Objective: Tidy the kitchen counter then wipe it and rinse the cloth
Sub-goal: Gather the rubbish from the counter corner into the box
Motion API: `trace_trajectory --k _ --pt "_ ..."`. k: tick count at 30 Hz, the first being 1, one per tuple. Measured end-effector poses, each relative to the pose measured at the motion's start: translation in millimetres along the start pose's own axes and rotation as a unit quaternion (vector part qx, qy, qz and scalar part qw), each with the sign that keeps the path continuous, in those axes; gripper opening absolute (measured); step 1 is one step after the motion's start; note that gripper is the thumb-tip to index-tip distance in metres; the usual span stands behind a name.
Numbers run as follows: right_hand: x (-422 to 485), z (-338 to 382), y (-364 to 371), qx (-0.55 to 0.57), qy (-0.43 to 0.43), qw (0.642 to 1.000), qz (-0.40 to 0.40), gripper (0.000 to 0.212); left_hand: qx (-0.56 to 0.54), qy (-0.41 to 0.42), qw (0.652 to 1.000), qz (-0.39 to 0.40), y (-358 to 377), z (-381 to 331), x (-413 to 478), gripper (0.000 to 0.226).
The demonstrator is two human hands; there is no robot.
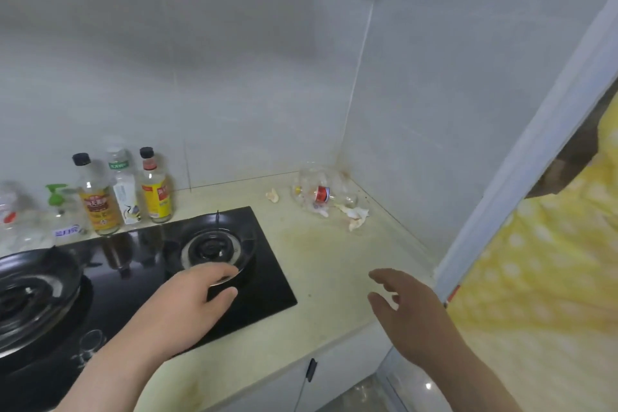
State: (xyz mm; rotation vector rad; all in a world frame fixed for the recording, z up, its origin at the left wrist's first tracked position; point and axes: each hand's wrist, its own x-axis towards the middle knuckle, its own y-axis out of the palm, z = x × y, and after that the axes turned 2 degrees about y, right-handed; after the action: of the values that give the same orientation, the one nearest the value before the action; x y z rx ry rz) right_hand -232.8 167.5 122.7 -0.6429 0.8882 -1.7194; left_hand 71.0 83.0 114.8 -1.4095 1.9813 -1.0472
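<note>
Pale grey tiled walls (234,77) meet in a corner, beside a yellow dotted curtain (551,278).

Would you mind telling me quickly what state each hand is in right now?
Left hand: open, holding nothing, over the stove.
Right hand: open, fingers spread, holding nothing, over the counter.

counter (321,254) bare mid | crushed bottle (322,192), scraps (356,216) probably crowd corner

Far-left burner (30,294) cut off by pic edge; bottle labels (97,204) too blurry to read; corner scraps (354,216) can't ID
</note>
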Motion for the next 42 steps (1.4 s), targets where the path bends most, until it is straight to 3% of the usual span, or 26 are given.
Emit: trace_trajectory --k 8,19,28,34,42 --pt "53 -17 1 -0.018 0.025 0.999 -0.011 0.035 -0.026 0.036 0.998 0.044 21 -1 79 0.041" --pt "147 -57 -6 0.007 0.021 1.0 0.004 0.04 -0.001 0.048 0.998 0.028 57 -27 163 0.035" --pt "255 -126 -37 0.021 -0.026 0.999 0.023 0.044 -0.03 -0.006 0.999 0.011 105 -82 241 0.024" --pt "315 -171 -49 0.019 -0.052 0.996 0.077 0.046 -0.04 -0.038 0.998 -0.003 148 -108 285 0.023" --pt "371 -186 -20 0.027 -0.076 0.987 0.136 0.053 -0.033 -0.081 0.996 0.021 178 -107 316 0.023"
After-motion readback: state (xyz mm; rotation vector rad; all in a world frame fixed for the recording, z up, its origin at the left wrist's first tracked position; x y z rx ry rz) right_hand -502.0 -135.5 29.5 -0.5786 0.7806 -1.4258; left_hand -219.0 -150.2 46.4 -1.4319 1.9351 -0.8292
